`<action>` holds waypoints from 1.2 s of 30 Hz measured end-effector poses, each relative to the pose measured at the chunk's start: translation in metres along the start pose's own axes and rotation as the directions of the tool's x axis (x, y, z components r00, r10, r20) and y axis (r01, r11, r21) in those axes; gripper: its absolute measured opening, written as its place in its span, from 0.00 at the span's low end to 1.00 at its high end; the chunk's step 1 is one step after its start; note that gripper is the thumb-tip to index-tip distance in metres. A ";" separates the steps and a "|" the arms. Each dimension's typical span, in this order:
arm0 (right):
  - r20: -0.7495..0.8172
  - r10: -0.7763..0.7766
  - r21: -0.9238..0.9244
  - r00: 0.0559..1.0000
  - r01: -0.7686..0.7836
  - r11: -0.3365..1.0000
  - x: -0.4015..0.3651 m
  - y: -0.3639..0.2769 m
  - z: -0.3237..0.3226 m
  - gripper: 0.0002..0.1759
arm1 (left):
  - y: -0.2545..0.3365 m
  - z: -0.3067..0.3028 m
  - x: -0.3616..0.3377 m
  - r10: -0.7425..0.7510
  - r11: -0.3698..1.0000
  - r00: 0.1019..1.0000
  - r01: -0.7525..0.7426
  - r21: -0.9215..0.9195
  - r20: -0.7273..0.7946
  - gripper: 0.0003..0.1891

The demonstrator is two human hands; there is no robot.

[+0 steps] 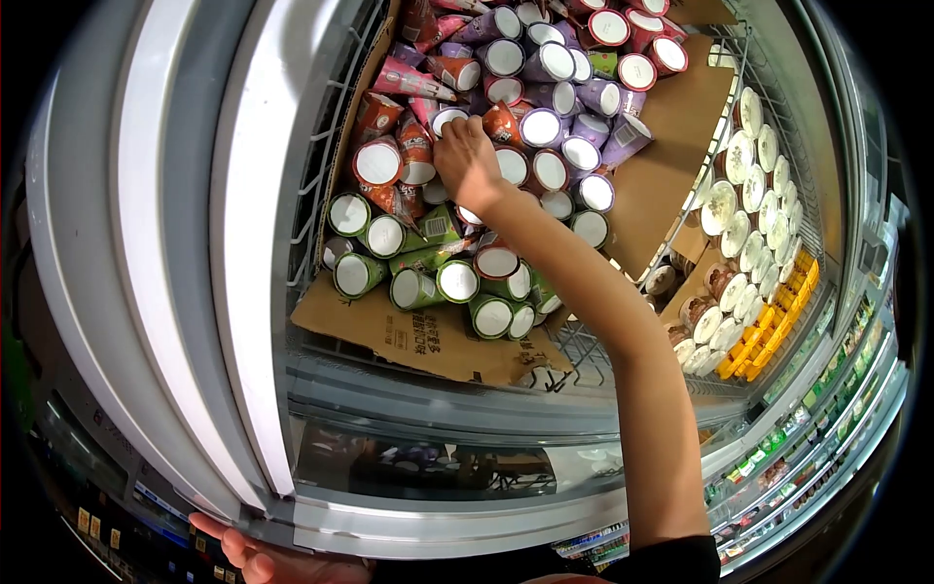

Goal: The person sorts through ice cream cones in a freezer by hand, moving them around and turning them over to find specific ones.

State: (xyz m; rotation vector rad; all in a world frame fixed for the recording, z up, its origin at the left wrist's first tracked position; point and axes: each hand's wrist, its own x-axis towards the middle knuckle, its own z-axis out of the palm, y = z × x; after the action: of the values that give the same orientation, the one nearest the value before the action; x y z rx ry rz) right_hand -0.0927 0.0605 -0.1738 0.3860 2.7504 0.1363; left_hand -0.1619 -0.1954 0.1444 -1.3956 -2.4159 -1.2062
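Note:
My right hand (469, 161) reaches down into a pile of wrapped ice cream cones, its fingers bent and closed. A white-lidded cone (449, 121) lies right at its fingertips; whatever they grip, if anything, is hidden. Beside the knuckles is an orange-brown cone (501, 125). Purple cones (556, 62) are heaped beyond the hand, and green cones (457, 281) lie nearer me. At the bottom left, my left hand (282, 562) is partly in view by the freezer's outer corner, fingers stretched out and apart, holding nothing.
A cardboard box (428, 341) inside a wire basket (316, 185) surrounds the cones. White sliding lid frames (258, 243) stand at the left. Round-lidded cups (737, 151) and a yellow plastic basket (773, 321) are at the right. The freezer's front rim (457, 521) runs below.

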 end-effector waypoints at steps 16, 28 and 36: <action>0.175 0.063 0.317 0.983 -0.117 0.941 -0.007 0.013 -0.018 0.31 | -0.006 0.005 0.006 0.100 0.994 0.995 -0.101 -0.037 -0.028 0.23; 0.067 0.122 0.352 0.990 -0.138 0.926 -0.027 0.049 -0.048 0.31 | -0.004 0.010 0.009 0.141 0.986 0.989 -0.143 -0.080 -0.037 0.22; -0.068 0.121 0.365 0.990 -0.088 0.927 -0.078 0.066 -0.097 0.28 | 0.000 0.009 0.010 0.139 0.986 0.990 -0.140 -0.088 -0.014 0.22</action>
State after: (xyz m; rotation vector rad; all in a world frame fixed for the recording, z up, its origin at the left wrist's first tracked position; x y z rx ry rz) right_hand -0.0412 0.0970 -0.0480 0.6389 2.8411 -0.3412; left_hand -0.1651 -0.1828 0.1426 -1.5524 -2.2420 -1.2963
